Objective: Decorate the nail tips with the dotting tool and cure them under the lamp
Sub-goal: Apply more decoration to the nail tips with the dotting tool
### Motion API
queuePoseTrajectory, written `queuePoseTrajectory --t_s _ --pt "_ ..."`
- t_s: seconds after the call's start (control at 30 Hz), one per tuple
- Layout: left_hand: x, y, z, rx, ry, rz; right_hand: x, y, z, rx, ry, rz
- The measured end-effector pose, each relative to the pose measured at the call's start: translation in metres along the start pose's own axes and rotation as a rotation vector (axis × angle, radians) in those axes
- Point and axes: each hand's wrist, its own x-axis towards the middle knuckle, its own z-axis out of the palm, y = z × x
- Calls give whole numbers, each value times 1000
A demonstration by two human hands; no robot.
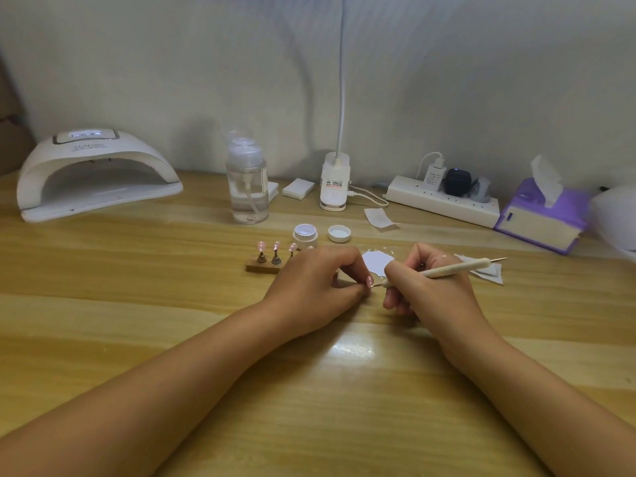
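While the left hand (315, 287) pinches a pink nail tip (370, 280), the right hand (421, 284) grips the dotting tool (447, 270), dotting it; steady light touches come next.

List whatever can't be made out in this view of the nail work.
All head view.
- nail tip pinched by the left hand: too small to show any dots.
- dotting tool in the right hand: end too small to tell whether it touches the nail tip.
- stand: right end hidden behind the left hand, so its tips cannot be counted.
- lamp: display blurred, unreadable.
- white object: cut off by right edge.
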Motion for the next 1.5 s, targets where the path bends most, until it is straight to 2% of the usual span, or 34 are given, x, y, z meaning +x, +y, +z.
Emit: queuePoseTrajectory --t_s 0.27,0.53,0.9,1.27,1.5 --pt "-1 0 0 2 -2 3 2 0 0 67 32 -18" --pt "-1 -1 -1 7 -3 10 0 2 1 -9 -2 -5" --pt "0 -4 2 6 10 35 0 -2 -3 197 129 -66" --pt "0 -5 5 51 83 63 3 1 -3 54 224 -248" --pt "-1 -5 7 23 134 66 6 9 -5 -2 154 -256"
